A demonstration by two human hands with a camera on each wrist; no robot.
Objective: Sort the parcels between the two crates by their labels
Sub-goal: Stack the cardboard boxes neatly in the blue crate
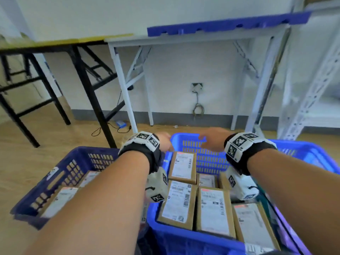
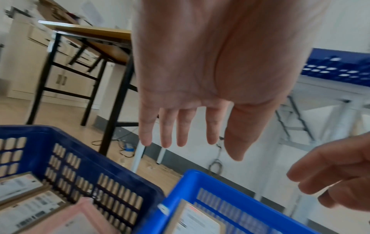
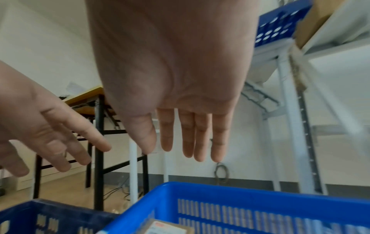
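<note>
Both forearms are filling my view. At six o'clock, brown cardboard parcels with white labels (image 1: 213, 208) are lying face-up, readable, in the bright blue plastic crate (image 1: 303, 150); others are sitting in the dark blue slotted crate (image 1: 73, 159) at nine. Beyond, my left hand (image 2: 200, 71) and right hand (image 3: 176, 71) are hovering splayed, gripping nothing.

White wall (image 1: 92, 13), wood floor (image 1: 22, 159), black-legged table (image 1: 55, 43) beside a white one (image 1: 184, 40).

Both hands (image 2: 210, 66) (image 3: 174, 63) outstretched, fingers (image 2: 166, 128) straight, empty
</note>
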